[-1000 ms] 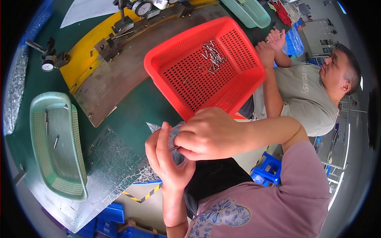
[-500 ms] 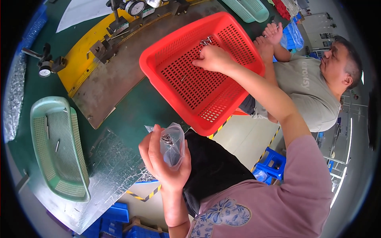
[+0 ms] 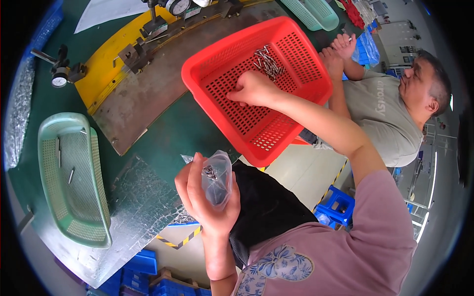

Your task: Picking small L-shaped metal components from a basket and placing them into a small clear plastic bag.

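My left hand (image 3: 212, 217) is wrapped round a clear plastic bag (image 3: 220, 192), its mouth spread, with a small cluster of short metal pins (image 3: 210, 172) inside. A large red perforated basket (image 3: 247, 152) stands beyond it. My right hand (image 3: 256, 90) reaches down into that basket, thumb and fingers pinched together near its left side. Whatever lies between those fingertips is hidden. A loose pile of shiny metal pins (image 3: 269, 64) rests on the basket's floor, just beyond my right hand and apart from it.
A green mesh basket (image 3: 101, 207) with several pins stands at the left. Dial gauges (image 3: 59, 80) and a curved metal plate (image 3: 143, 98) occupy the table's far side. Another person (image 3: 390, 113) sits at the right, hands raised. A blue stool (image 3: 338, 204) is on the floor.
My right hand has drawn back from the pin pile toward the basket's near left, uncovering the pile. A lone pin there is now out of sight. The left hand still holds the bag.
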The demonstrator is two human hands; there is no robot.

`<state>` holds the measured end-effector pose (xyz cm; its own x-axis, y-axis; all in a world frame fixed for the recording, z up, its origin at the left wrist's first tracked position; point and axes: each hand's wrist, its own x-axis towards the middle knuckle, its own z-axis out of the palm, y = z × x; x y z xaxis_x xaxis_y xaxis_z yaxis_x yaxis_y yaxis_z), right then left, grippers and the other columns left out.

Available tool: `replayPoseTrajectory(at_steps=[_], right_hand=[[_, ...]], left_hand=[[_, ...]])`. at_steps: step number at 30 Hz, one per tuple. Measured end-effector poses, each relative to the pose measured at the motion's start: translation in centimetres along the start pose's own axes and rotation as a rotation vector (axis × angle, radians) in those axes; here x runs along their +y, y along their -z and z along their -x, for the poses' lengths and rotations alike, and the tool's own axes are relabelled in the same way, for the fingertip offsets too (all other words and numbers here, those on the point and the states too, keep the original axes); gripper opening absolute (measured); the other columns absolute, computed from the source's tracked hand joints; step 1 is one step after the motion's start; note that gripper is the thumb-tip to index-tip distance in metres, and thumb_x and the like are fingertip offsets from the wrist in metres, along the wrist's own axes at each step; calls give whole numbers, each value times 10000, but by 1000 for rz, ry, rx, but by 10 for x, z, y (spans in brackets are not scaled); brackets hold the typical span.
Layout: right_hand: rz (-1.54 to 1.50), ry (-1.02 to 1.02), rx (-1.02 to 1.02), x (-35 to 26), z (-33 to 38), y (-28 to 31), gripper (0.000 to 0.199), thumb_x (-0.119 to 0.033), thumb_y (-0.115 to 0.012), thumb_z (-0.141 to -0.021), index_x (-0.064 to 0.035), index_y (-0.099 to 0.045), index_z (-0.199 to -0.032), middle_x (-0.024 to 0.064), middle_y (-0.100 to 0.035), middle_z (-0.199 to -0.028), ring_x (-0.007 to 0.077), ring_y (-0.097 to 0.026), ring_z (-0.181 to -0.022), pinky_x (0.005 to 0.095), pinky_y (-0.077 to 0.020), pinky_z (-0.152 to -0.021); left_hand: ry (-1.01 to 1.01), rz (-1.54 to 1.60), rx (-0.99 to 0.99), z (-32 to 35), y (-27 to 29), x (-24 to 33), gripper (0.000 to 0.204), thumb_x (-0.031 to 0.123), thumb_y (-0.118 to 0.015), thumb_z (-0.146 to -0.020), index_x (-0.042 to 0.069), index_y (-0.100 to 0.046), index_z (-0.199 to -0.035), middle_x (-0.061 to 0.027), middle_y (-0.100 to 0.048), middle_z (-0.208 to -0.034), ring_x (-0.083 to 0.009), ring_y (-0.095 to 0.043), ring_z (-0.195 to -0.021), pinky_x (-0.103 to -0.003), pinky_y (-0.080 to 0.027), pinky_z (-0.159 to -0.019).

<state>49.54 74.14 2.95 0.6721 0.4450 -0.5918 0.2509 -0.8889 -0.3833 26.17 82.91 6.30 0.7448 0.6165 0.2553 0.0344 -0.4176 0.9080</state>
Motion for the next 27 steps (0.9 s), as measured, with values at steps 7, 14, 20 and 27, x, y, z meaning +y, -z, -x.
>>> replayPoseTrajectory(at_steps=[7,14,20,27], right_hand=[[360,298,237,-6,9,-20,185,-215,-705,-680,-36,-660,-694,116,-639,-677,301,-634,-666,389,-503,-621],[-408,248,-69,-32,52,20,142,-131,-652,-789,5,-612,-807,104,-658,-700,178,-664,-645,298,-518,-552],[-991,120,-517,-55,94,41,122,-81,-617,-818,21,-585,-876,116,-657,-717,186,-665,-600,254,-542,-520],[-1068,114,-642,-58,98,40,111,-59,-598,-799,27,-588,-870,118,-650,-695,189,-652,-566,265,-544,-522]], left_hand=[[-4,-21,24,-3,-1,0,646,-13,-707,-650,-4,-473,-1252,-164,-513,-1042,-289,-543,-903,-369,-459,-785],[-27,-4,37,-6,2,-2,646,-21,-702,-646,-5,-474,-1251,-159,-525,-1019,-288,-542,-895,-367,-457,-772],[-32,19,52,-10,1,0,628,-26,-700,-646,-8,-486,-1237,-159,-530,-1012,-290,-544,-902,-366,-456,-777],[-29,35,44,-11,1,2,627,-21,-709,-646,-6,-492,-1234,-154,-533,-1011,-286,-547,-908,-364,-457,-781]])
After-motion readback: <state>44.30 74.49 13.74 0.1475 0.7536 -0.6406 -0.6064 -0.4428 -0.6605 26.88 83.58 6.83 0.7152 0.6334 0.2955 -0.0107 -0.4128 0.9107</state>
